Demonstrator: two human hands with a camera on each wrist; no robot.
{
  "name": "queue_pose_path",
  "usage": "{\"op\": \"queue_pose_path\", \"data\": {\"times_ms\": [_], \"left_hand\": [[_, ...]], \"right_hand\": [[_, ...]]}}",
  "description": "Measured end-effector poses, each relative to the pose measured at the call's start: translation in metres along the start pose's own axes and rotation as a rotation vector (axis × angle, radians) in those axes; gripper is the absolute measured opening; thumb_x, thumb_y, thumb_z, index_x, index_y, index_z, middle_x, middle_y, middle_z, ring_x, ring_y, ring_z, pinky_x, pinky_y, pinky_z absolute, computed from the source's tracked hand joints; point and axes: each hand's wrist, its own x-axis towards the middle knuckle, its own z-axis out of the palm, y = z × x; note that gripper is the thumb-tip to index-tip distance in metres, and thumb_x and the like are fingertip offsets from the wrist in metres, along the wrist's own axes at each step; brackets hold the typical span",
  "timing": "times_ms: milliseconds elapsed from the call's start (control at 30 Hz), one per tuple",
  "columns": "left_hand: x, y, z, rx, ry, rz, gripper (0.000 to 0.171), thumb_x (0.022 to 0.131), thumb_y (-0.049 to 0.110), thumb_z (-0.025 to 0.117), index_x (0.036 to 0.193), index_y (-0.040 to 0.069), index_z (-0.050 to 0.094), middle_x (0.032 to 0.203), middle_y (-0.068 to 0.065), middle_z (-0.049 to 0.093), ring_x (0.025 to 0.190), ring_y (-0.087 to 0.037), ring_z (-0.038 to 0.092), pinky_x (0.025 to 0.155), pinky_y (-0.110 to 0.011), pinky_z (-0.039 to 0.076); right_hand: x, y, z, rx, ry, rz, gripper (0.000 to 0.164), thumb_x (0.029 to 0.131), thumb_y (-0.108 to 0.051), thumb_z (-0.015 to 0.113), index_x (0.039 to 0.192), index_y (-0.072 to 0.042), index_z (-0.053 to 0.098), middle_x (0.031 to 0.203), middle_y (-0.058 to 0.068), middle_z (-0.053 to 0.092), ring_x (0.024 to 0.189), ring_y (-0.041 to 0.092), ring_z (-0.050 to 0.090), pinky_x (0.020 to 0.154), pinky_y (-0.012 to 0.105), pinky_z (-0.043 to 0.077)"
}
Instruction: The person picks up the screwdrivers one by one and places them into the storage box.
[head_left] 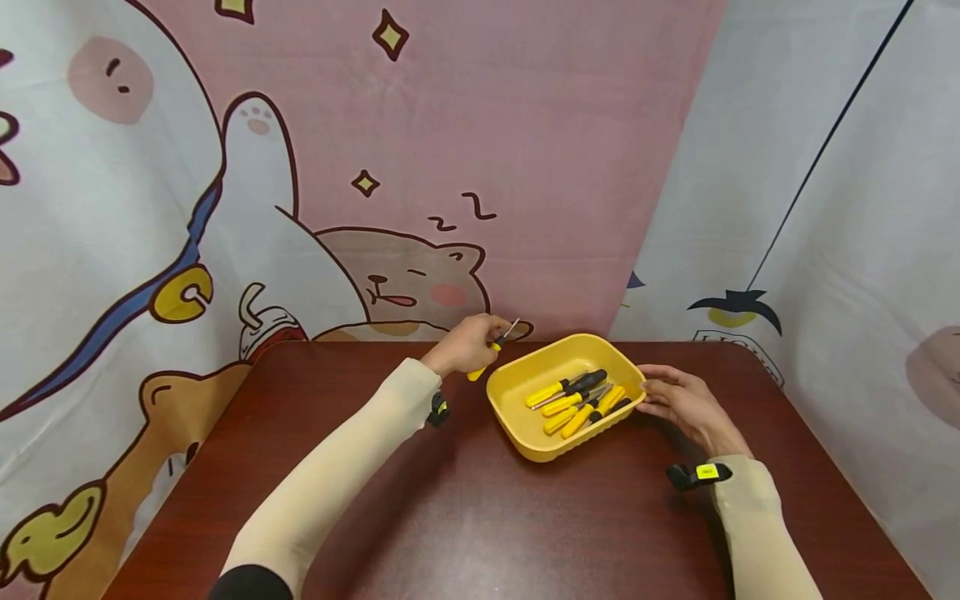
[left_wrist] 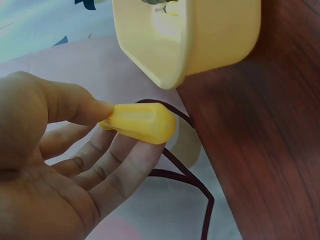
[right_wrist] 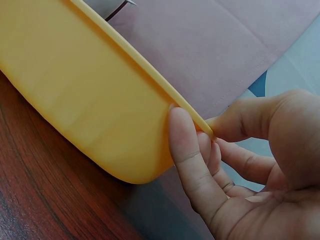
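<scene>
My left hand (head_left: 471,343) pinches a screwdriver (head_left: 495,347) with a yellow and black handle, its metal shaft pointing up and to the right. In the left wrist view the thumb and fingertips hold the yellow handle (left_wrist: 142,122). Just right of it, a yellow plastic bin (head_left: 517,417) stands on the table. Several screwdrivers (head_left: 573,408) with yellow and black handles lie in a loose pile inside. At the bin's right end my right hand (head_left: 686,404) grips the rim (right_wrist: 192,112) between thumb and fingers.
The dark reddish-brown table (head_left: 480,525) reaches back to a printed cloth (head_left: 570,167) with cartoon animals, which hangs close along its far edge. Another stretch of cloth (head_left: 862,208) hangs on the right. Each wrist wears a small black camera strap (head_left: 701,475).
</scene>
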Motion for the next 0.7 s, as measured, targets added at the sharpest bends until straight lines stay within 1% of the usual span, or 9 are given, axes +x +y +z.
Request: {"op": "queue_pose_path", "data": {"times_ms": [100, 167, 333, 433, 533, 600, 700], "left_hand": [[0.002, 0.006, 0.000, 0.019, -0.021, 0.013, 0.053, 0.089, -0.001, 0.067, 0.141, 0.004, 0.059, 0.129, -0.014, 0.065, 0.112, -0.026, 0.063, 0.096, -0.037, 0.055], [0.004, 0.010, 0.000, 0.027, -0.038, 0.023, 0.054, 0.089, -0.001, 0.067, 0.142, 0.005, 0.059, 0.130, -0.013, 0.064, 0.111, -0.024, 0.062, 0.094, -0.036, 0.055], [0.010, 0.021, 0.001, 0.063, -0.056, 0.067, 0.054, 0.087, -0.002, 0.066, 0.141, 0.006, 0.061, 0.128, -0.014, 0.066, 0.111, -0.023, 0.062, 0.089, -0.032, 0.054], [0.013, 0.027, 0.004, 0.117, -0.056, 0.087, 0.055, 0.087, -0.001, 0.067, 0.141, 0.008, 0.061, 0.126, -0.011, 0.067, 0.108, -0.021, 0.062, 0.087, -0.030, 0.053], [0.016, 0.034, 0.007, 0.174, -0.076, 0.085, 0.056, 0.087, 0.000, 0.067, 0.142, 0.012, 0.061, 0.125, -0.007, 0.066, 0.105, -0.018, 0.060, 0.086, -0.029, 0.052], [0.018, 0.039, 0.010, 0.215, -0.095, 0.076, 0.057, 0.088, 0.002, 0.067, 0.143, 0.014, 0.060, 0.127, -0.004, 0.065, 0.107, -0.017, 0.060, 0.087, -0.028, 0.052], [0.020, 0.044, 0.015, 0.271, -0.116, 0.072, 0.057, 0.089, 0.004, 0.066, 0.144, 0.016, 0.059, 0.130, -0.002, 0.064, 0.113, -0.017, 0.060, 0.093, -0.031, 0.053]], "right_hand": [[-0.001, -0.001, 0.001, 0.003, 0.001, -0.002, 0.051, 0.105, -0.014, 0.058, 0.151, 0.002, 0.043, 0.120, 0.010, 0.064, 0.091, 0.013, 0.072, 0.082, 0.030, 0.063], [-0.001, -0.001, 0.001, 0.000, 0.002, -0.002, 0.051, 0.105, -0.015, 0.058, 0.151, 0.001, 0.043, 0.122, 0.013, 0.063, 0.090, 0.013, 0.072, 0.082, 0.030, 0.063], [0.000, -0.001, 0.001, -0.012, 0.001, 0.005, 0.051, 0.105, -0.016, 0.057, 0.151, 0.000, 0.043, 0.133, 0.020, 0.055, 0.090, 0.012, 0.072, 0.084, 0.030, 0.062], [0.001, -0.001, 0.001, -0.013, 0.004, 0.008, 0.050, 0.105, -0.016, 0.057, 0.150, -0.001, 0.044, 0.137, 0.022, 0.052, 0.090, 0.011, 0.072, 0.084, 0.030, 0.062], [0.001, -0.001, 0.000, -0.018, 0.001, -0.002, 0.051, 0.105, -0.017, 0.057, 0.151, 0.001, 0.043, 0.137, 0.023, 0.052, 0.091, 0.011, 0.072, 0.084, 0.030, 0.062], [0.000, -0.001, 0.000, -0.016, 0.003, 0.000, 0.050, 0.105, -0.017, 0.057, 0.150, 0.000, 0.043, 0.135, 0.021, 0.053, 0.090, 0.011, 0.072, 0.084, 0.029, 0.062], [0.000, -0.001, 0.001, -0.017, -0.003, 0.000, 0.051, 0.105, -0.017, 0.057, 0.151, 0.001, 0.043, 0.133, 0.018, 0.055, 0.091, 0.011, 0.072, 0.084, 0.030, 0.062]]}}
